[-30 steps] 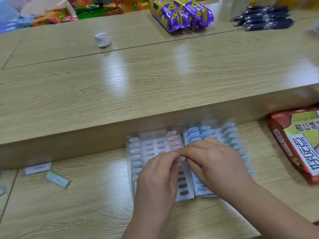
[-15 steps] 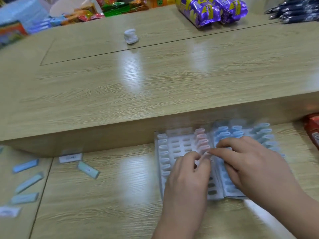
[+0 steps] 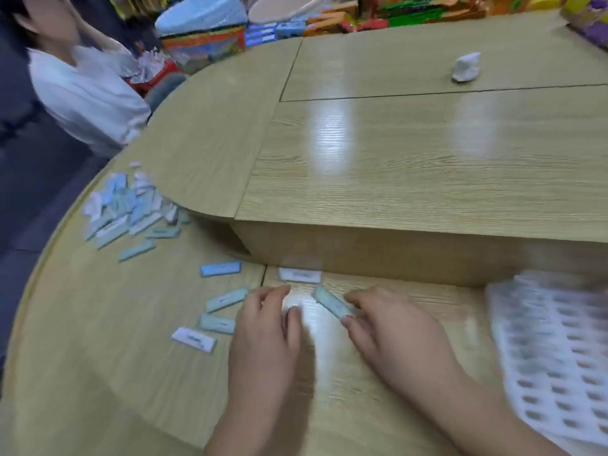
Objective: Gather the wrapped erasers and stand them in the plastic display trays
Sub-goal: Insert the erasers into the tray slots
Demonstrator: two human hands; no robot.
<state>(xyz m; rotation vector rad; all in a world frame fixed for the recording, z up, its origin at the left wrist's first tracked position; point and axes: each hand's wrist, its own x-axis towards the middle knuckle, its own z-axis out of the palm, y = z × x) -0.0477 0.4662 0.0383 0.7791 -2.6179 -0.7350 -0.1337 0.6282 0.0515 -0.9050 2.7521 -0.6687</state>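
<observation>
Mid-gathering, lower centre: right hand fingers pinching a pale green wrapped eraser on the wooden bench, grasp of left hand unclear; next, probably standing it upright in the clear plastic tray, right edge

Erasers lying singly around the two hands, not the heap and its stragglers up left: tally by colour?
Pale green erasers: 3, one pinched at its end by the right hand
White erasers: 2
Blue erasers: 1
Total: 6
The heap is too blurred to count.
</observation>
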